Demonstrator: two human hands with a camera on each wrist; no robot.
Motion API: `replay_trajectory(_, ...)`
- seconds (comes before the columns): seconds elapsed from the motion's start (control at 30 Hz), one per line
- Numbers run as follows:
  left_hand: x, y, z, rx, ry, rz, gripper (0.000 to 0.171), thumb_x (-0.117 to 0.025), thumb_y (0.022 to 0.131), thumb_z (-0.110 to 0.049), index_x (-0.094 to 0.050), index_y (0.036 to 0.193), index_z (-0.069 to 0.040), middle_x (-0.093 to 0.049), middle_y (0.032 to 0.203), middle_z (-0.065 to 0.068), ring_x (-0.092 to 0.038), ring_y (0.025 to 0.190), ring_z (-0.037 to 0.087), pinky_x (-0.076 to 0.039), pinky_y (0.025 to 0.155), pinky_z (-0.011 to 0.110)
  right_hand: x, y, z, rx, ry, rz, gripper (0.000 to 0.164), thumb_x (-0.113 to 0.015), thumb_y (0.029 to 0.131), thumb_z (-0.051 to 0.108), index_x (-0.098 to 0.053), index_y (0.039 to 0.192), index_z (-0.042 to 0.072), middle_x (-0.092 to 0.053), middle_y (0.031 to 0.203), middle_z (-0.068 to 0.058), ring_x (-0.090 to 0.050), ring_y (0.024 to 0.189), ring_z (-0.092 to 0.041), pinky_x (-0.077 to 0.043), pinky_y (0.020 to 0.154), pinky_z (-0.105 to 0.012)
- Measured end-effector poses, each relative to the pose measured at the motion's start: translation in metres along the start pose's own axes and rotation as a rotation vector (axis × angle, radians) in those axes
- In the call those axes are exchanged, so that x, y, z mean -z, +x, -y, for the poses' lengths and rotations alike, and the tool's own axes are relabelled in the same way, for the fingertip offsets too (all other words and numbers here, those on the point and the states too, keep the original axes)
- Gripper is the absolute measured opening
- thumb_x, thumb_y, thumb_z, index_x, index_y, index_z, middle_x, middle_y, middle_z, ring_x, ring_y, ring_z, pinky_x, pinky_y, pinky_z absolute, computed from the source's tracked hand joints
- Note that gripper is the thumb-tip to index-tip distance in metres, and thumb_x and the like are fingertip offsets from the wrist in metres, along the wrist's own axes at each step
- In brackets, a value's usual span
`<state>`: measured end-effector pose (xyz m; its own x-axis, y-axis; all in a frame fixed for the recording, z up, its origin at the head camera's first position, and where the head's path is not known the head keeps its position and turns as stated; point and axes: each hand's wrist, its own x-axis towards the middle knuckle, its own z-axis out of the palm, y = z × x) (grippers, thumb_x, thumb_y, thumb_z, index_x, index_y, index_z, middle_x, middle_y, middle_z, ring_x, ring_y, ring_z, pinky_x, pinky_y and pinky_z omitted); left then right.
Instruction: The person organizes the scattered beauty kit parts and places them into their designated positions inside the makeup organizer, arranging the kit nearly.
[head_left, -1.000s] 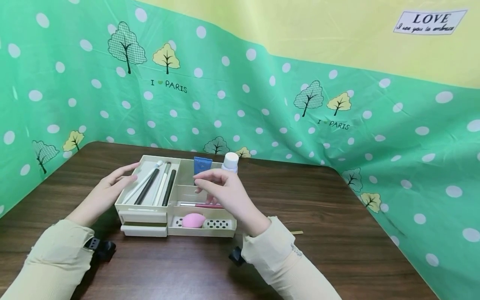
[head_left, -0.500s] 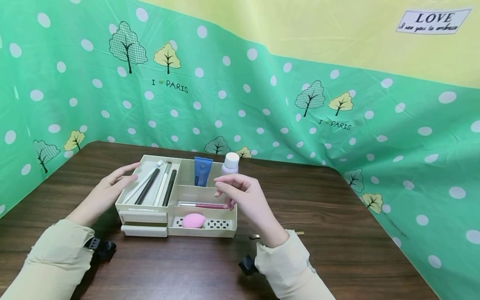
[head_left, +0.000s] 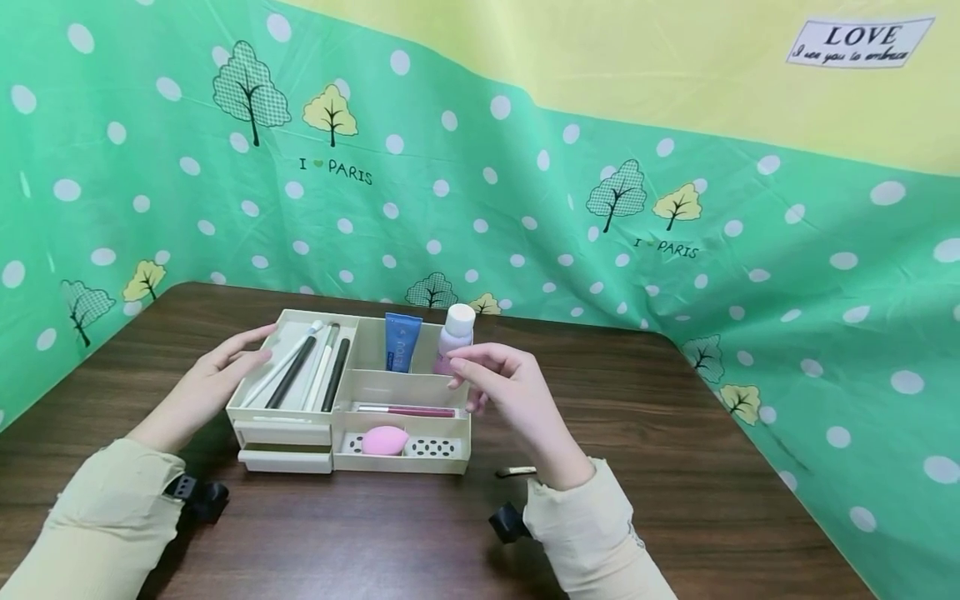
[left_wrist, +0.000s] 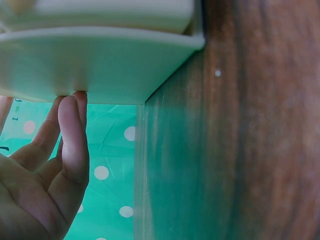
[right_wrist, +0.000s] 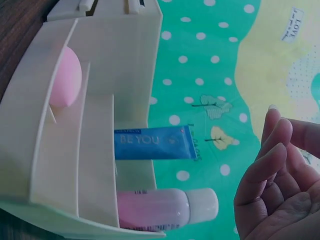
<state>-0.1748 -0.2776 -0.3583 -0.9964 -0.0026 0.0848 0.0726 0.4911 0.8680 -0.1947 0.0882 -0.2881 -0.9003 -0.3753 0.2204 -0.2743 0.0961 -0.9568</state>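
Observation:
My left hand rests its fingertips against the left side of a cream desk organizer. Its fingers are fairly straight against that side wall in the left wrist view. Near the organizer's back right corner hovers my right hand, fingers loosely bent, thumb and fingertips close together. Nothing shows between them in the right wrist view. Just beyond it stands a pink bottle with a white cap, in the rear compartment beside an upright blue tube. A pink makeup sponge lies in the front compartment.
Several black and white brushes or pencils lie in the organizer's left top tray, above drawers. A dark red stick lies in the middle compartment. On the brown table, a small brush is partly hidden by my right wrist.
My right hand has moved right, from in front of the blue tube to beside the pink bottle, uncovering the tube. My left hand has stayed against the organizer.

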Motion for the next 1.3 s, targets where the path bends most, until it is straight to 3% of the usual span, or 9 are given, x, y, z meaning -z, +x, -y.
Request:
replay_trajectory(0.23,0.000,0.000,0.002,0.004,0.004,0.005,0.063,-0.041,0.105,-0.048,-0.024,0.159,-0.021,-0.027,0.159,0.020,-0.031,0.139,0.037,-0.032,0.104,0.054,0.009,0.002,-0.001,-0.009,0.022,-0.018,0.029,-0.065,0.093,0.009,-0.064,0.113,-0.012,-0.068,0.071,0.004,-0.054,0.051,-0.013,-0.046,0.053,-0.024)
replay_trajectory(0.37,0.002,0.000,0.004,0.000,0.028,-0.007,0.061,-0.041,0.105,-0.048,-0.026,0.158,-0.023,-0.035,0.155,0.020,-0.044,0.124,0.015,-0.037,0.095,0.034,0.014,0.003,0.000,-0.004,0.027,-0.033,0.030,-0.065,0.094,0.008,-0.063,0.114,-0.014,-0.068,0.071,0.005,-0.054,0.050,-0.011,-0.047,0.052,-0.023)
replay_trajectory(0.5,0.003,0.000,0.004,-0.001,0.037,-0.012,0.061,-0.042,0.105,-0.047,-0.026,0.158,-0.023,-0.038,0.152,0.020,-0.042,0.111,-0.002,-0.037,0.089,0.026,0.019,0.003,0.002,-0.009,0.030,-0.061,0.030,-0.064,0.094,0.008,-0.063,0.115,-0.013,-0.068,0.070,0.005,-0.055,0.050,-0.010,-0.047,0.053,-0.023)
replay_trajectory(0.77,0.004,-0.001,0.005,0.008,0.031,-0.009,0.061,-0.041,0.105,-0.048,-0.025,0.158,-0.024,-0.031,0.158,0.018,-0.036,0.134,0.023,-0.034,0.095,0.031,0.028,0.004,0.005,-0.024,0.046,-0.113,0.020,-0.066,0.093,0.011,-0.071,0.109,0.001,-0.070,0.071,0.004,-0.055,0.050,-0.012,-0.049,0.053,-0.024)
replay_trajectory(0.9,0.003,-0.001,0.004,0.006,0.033,-0.007,0.061,-0.041,0.105,-0.048,-0.026,0.158,-0.024,-0.032,0.158,0.018,-0.038,0.132,0.019,-0.034,0.092,0.028,0.036,0.004,0.004,-0.022,0.053,-0.131,0.012,-0.067,0.094,0.011,-0.075,0.102,0.012,-0.070,0.071,0.003,-0.056,0.051,-0.012,-0.050,0.054,-0.025)
replay_trajectory(1.0,0.003,-0.001,0.002,0.006,0.035,-0.002,0.062,-0.040,0.105,-0.048,-0.025,0.159,-0.022,-0.032,0.157,0.020,-0.039,0.132,0.026,-0.035,0.091,0.029,0.042,0.004,0.004,-0.014,0.048,-0.137,0.012,-0.066,0.094,0.011,-0.075,0.099,0.017,-0.070,0.071,0.003,-0.056,0.051,-0.012,-0.049,0.054,-0.025)
replay_trajectory(1.07,0.002,0.000,0.001,0.008,0.029,0.002,0.062,-0.040,0.105,-0.048,-0.024,0.159,-0.021,-0.029,0.158,0.022,-0.033,0.136,0.038,-0.035,0.096,0.037,0.046,0.004,0.003,-0.012,0.043,-0.140,0.012,-0.066,0.094,0.011,-0.075,0.098,0.018,-0.070,0.071,0.003,-0.056,0.051,-0.012,-0.049,0.054,-0.025)
replay_trajectory(1.23,0.002,0.001,0.000,0.013,0.016,0.011,0.063,-0.041,0.105,-0.048,-0.023,0.159,-0.021,-0.026,0.159,0.022,-0.031,0.138,0.040,-0.032,0.102,0.053,0.055,0.004,0.003,-0.018,0.026,-0.150,0.011,-0.066,0.094,0.012,-0.075,0.098,0.017,-0.071,0.072,0.003,-0.056,0.051,-0.012,-0.049,0.053,-0.024)
replay_trajectory(1.3,0.002,0.002,0.000,0.014,0.026,0.009,0.063,-0.041,0.105,-0.048,-0.024,0.159,-0.022,-0.030,0.158,0.022,-0.037,0.134,0.032,-0.035,0.100,0.046,0.058,0.004,0.002,-0.022,0.014,-0.151,0.011,-0.066,0.094,0.012,-0.075,0.100,0.015,-0.071,0.072,0.003,-0.056,0.052,-0.011,-0.050,0.054,-0.025)
